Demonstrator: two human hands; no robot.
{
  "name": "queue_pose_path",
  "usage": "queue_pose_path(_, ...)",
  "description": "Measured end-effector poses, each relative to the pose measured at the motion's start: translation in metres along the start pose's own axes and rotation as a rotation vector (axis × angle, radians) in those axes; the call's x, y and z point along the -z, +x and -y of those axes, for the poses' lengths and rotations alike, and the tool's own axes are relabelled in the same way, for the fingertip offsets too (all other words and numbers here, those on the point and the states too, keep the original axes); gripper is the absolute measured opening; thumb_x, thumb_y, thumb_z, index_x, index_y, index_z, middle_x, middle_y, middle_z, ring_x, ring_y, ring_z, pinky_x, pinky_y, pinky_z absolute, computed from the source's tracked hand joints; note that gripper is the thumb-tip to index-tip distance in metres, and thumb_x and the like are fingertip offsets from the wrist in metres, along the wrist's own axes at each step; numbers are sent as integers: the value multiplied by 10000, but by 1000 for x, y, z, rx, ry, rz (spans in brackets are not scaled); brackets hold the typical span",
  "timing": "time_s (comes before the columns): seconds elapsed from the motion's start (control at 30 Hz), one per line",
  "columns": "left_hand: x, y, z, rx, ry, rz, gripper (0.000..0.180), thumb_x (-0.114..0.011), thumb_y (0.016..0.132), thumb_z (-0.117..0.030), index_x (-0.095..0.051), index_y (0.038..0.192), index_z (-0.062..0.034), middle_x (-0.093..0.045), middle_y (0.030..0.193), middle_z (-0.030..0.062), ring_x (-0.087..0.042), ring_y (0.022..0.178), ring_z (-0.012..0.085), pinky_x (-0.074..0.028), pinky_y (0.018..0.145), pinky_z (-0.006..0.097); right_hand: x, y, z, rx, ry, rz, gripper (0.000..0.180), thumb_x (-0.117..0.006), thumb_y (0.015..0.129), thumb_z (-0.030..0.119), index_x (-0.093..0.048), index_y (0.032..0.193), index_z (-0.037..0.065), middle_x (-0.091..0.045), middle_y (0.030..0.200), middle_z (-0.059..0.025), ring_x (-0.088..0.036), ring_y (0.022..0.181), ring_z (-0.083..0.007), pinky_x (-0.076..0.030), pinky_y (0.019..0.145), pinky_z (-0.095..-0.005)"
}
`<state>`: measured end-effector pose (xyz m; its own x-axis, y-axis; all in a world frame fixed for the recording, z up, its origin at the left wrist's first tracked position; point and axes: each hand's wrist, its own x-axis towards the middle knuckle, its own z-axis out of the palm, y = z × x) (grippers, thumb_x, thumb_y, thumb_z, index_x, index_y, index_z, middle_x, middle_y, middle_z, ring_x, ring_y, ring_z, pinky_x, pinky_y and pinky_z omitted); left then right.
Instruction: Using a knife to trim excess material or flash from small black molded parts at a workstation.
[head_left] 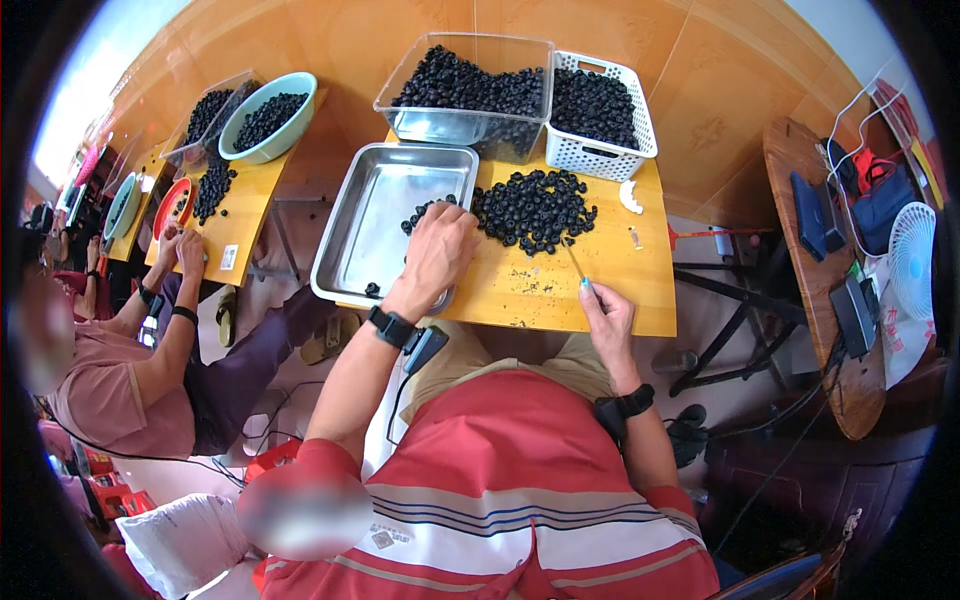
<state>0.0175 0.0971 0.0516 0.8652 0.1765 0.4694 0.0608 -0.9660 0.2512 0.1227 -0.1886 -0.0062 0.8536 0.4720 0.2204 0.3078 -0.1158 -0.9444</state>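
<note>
Two bare hands, one black band per wrist, over one yellow smooth-faced worktop [640, 290]. Right hand [610, 315], near right: fingers pinching one thin tool [576, 262], slim and straight, tip by the near edge of the pile. Left hand [440, 245] sits over the right side of one tray [340, 225]; fingers bent down, partly hidden, can't tell if they grip anything. Tray is shiny metal, rectangular, rounded corners; one cluster of dark pieces by the left hand, a couple more at its near edge. Dark round pieces [535, 212], one heap, too many to count, lie on the worktop right of the tray, crumbs on the near side. One white curved scrap [630, 197] right of heap. Far side: one clear plastic bin [420, 122], boxy, and right of it one white perforated plastic basket [600, 158], both loaded with dark pieces. Far left, second worktop [250, 215]: one round mint bowl [303, 130], also loaded.
</note>
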Motion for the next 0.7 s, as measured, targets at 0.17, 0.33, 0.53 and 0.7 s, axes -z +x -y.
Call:
queue_pose_path(0.17, -20, 36, 17, -59, 76, 60, 282, -710, 798, -79, -682, 1078, -51, -680, 1097, 119, -554, 1198, 373, -487, 984, 461, 1, -2, 1, -3, 15, -5, 346, -692, 993, 275, -708, 1038, -67, -524, 704, 48, -434, 659, -42, -366, 555, -249)
queue_pose_path(0.33, -35, 67, 29, -76, 252, 222, 449, -632, 800, 6, -631, 1245, -53, -681, 1208, 124, -486, 1323, 414, -450, 1051, 500, 2, -4, 3, -26, 56, 31, 367, -694, 992, 291, -711, 1089, -63, -571, 741, 34, -473, 682, -52, -400, 581, -245)
queue_pose_path(0.53, -50, 82, 38, -108, 330, 354, 322, -611, 835, -58, -631, 1155, -38, -713, 1049, 156, -505, 1304, 405, -424, 1031, 601, 4, -3, 6, -12, 23, 36, 378, -693, 991, 304, -715, 1083, -62, -593, 745, 18, -495, 684, -61, -416, 587, -253)
queue_pose_path(0.7, -53, 85, 38, -95, 374, 397, 293, -602, 798, -5, -671, 1078, -56, -707, 1132, 166, -475, 1343, 408, -431, 1047, 526, 6, -5, 5, -41, 15, 57, 350, -686, 995, 264, -704, 1113, -66, -573, 778, 49, -459, 708, -39, -393, 612, -226)
